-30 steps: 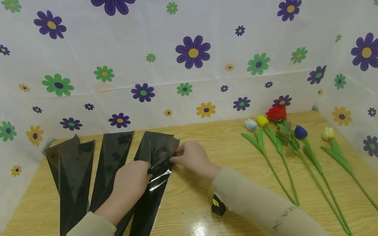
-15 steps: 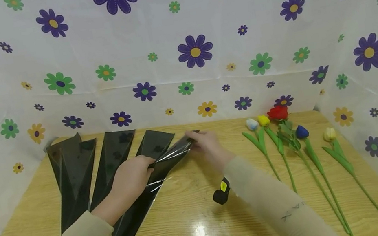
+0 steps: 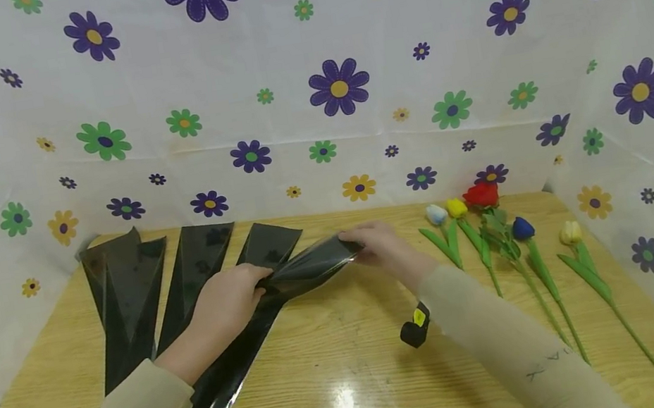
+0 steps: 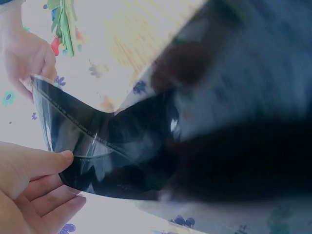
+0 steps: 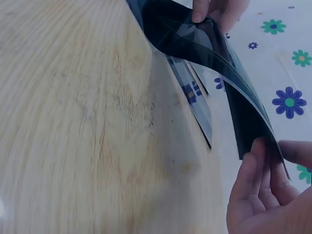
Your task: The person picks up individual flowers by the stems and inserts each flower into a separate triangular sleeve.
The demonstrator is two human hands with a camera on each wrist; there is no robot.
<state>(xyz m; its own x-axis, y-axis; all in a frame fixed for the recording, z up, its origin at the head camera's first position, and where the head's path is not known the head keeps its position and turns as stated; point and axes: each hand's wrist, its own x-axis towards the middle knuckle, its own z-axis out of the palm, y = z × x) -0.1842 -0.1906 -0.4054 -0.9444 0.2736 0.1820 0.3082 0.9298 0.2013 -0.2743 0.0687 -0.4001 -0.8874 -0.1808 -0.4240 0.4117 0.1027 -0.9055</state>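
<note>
Black plastic wrap [image 3: 311, 267], glossy, long strip, strung between both hands over the table [image 3: 328, 375]. Long axis has a bend in it: near part runs diagonally from the bottom edge, left of centre, up to the left hand [image 3: 227, 305]; past that it kinks right and slightly away, to the right hand [image 3: 389, 251]. Span between hands is off the wood, bowed in the right wrist view.

Grip: left pinches the strip at the bend, thumb on top. Right pinches the far end. Can't tell if that end is one layer or two parted ones.

Relation that matters: right hand is the nearer one to the flowers, white-blue tulip [image 3: 436, 214] first in the row; blooms point away from the person. Left is nearer the other black strips [image 3: 197, 260].
</note>
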